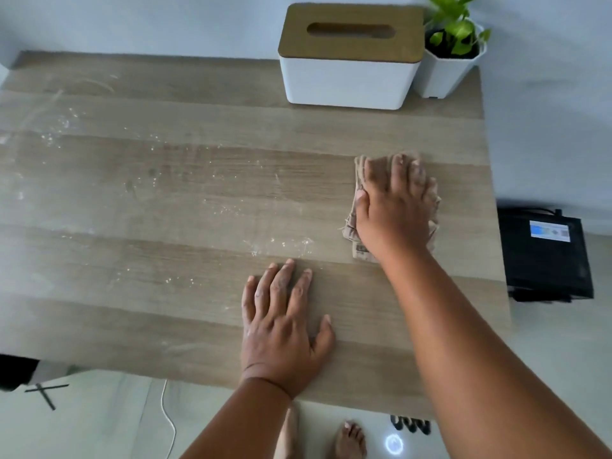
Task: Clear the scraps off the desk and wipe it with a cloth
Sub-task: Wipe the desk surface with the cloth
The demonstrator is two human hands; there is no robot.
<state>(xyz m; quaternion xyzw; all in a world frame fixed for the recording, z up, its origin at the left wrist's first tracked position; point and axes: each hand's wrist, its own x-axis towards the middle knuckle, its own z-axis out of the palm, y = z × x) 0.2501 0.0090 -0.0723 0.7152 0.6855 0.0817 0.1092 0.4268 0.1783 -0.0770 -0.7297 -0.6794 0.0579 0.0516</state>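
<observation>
The fingers (402, 173) of the right hand (394, 210) lie straight and spread, pointing away from the person toward the wall, and they press flat on a folded beige cloth (359, 190). The cloth sits under the palm, its edges showing past the thumb side and at the wrist side, where a small printed label peeks out. Its long axis runs roughly front to back, in line with the fingers. It lies on the right part of the desk (165, 309), near the right edge and in front of the tissue box (349, 58).

The left hand (281, 326) rests flat on the desk nearer the front edge, fingers straight and slightly apart, holding nothing; it seems to brace the body. It is well to the left of and nearer the person than the cloth.

The relation that matters: the pale dusty smears and specks (278, 243) lie to the left of the cloth, starting just beside it and spreading across the middle to the far left corner. No larger scraps show on the surface. So the wiping appears under way, and the next stroke likely needs the right hand to sweep leftward, across the cloth's long axis. The left hand lies just in front of that path and may need to lift.

A potted plant (452, 48) stands beside the tissue box at the back right corner.
</observation>
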